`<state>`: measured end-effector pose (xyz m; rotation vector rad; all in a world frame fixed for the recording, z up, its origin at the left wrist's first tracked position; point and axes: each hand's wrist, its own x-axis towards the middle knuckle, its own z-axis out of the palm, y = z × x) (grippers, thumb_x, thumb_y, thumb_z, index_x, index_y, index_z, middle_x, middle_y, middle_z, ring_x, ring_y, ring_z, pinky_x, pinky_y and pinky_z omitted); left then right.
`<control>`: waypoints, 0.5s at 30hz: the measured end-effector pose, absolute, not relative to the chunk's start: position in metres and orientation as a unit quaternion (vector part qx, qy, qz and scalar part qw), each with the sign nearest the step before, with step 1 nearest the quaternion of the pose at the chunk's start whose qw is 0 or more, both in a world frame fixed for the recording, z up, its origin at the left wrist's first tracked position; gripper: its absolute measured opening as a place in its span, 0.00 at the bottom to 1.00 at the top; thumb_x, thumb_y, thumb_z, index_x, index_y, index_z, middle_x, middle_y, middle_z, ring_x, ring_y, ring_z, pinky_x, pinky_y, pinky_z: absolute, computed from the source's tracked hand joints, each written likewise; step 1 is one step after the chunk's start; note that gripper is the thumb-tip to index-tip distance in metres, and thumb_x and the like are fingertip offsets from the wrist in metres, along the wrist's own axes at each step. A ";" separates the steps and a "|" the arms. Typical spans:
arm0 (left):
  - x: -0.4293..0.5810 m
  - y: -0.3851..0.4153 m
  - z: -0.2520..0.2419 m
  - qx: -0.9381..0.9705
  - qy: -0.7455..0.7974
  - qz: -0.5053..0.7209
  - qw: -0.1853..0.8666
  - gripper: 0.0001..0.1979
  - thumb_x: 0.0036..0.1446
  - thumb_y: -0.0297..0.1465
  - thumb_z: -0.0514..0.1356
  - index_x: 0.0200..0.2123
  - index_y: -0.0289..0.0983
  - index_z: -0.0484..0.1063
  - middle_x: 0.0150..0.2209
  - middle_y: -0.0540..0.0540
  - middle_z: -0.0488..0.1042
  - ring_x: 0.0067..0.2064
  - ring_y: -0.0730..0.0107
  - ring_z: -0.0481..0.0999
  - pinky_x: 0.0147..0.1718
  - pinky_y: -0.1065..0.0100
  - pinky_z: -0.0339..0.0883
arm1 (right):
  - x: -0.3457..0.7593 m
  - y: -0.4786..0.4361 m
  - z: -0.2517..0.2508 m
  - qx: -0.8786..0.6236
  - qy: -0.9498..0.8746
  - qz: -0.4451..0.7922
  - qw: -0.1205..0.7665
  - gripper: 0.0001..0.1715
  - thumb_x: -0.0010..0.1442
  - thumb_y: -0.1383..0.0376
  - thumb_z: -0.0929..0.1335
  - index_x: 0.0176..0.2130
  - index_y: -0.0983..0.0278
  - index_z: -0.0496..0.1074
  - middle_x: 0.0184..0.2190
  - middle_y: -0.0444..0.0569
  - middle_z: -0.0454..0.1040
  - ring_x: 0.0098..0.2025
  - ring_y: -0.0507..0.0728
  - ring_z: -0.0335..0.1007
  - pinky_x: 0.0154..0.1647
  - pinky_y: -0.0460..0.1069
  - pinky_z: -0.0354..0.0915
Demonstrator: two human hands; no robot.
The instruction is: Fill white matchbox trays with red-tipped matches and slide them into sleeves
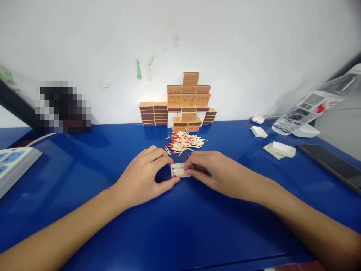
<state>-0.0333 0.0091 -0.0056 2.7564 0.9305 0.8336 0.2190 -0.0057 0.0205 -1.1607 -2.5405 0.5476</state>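
Observation:
A small white matchbox tray [180, 175] lies on the blue table, with a few red-tipped matchsticks [177, 170] inside it. My left hand [146, 173] grips the tray's left end, thumb on the near side and forefinger on the far side. Over the tray's right end, my right hand [210, 169] is closed in a pinch at the tail of a matchstick; its fingers hide that part of the tray. Just beyond both hands is a loose heap of matchsticks [186, 142], red heads mostly to the left.
Stacked matchboxes [188, 99] stand against the white wall. To the right are a tilted plastic bottle [310, 107], a phone [329, 163], white trays [283, 149] and an earphone case [258, 119]. A power strip [17, 162] sits at left, near a blurred dark object [66, 109].

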 end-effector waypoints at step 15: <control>-0.032 0.008 -0.005 0.915 0.277 0.285 0.071 0.12 0.64 0.36 0.69 0.46 0.38 0.75 0.44 0.43 0.79 0.45 0.58 0.75 0.47 0.55 0.72 | 0.215 -0.009 0.012 -0.381 -0.895 0.146 0.179 0.07 0.74 0.65 0.67 0.44 0.64 0.76 0.43 0.51 0.74 0.35 0.53 0.71 0.37 0.49 0.65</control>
